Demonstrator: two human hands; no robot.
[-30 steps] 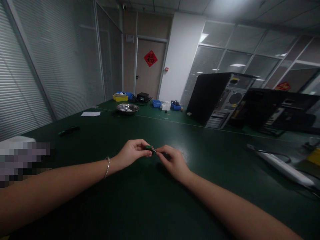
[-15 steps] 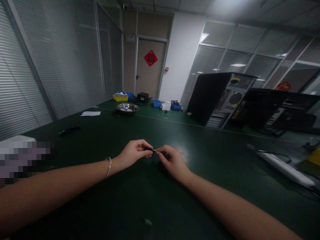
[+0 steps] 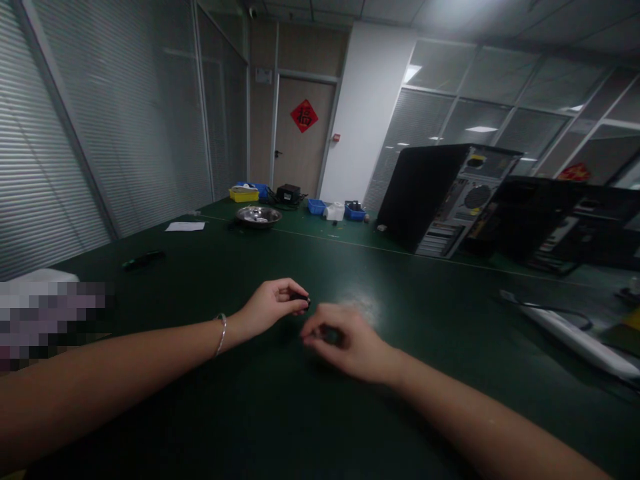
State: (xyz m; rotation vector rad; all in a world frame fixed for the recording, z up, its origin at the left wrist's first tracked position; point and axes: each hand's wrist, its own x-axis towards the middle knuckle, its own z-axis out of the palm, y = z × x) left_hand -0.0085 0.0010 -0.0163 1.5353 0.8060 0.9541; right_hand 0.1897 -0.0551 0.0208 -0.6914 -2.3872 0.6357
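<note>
My left hand (image 3: 273,303) is closed in a pinch over the green table (image 3: 240,413). Between its thumb and fingers is a small black piece (image 3: 307,303), mostly covered by the fingertips, so its kind does not show. Nearer to me and to the right, my right hand (image 3: 347,340) is curled with thumb and fingertips together, blurred by motion. Whatever sits in that pinch is too small and smeared to name. The two hands are apart, with a short gap between their fingertips.
A metal bowl (image 3: 259,217) with small things in it stands at the back, near blue bins (image 3: 316,207) and a black box with cables (image 3: 289,195). A computer tower (image 3: 425,197) stands back right. A white power strip (image 3: 575,333) lies right, a dark green-ended tool (image 3: 144,259) left.
My right hand has drawn away from the left, toward me; a thin metallic bit seen between the fingertips earlier no longer shows clearly. My left hand keeps its pinch on the black piece.
</note>
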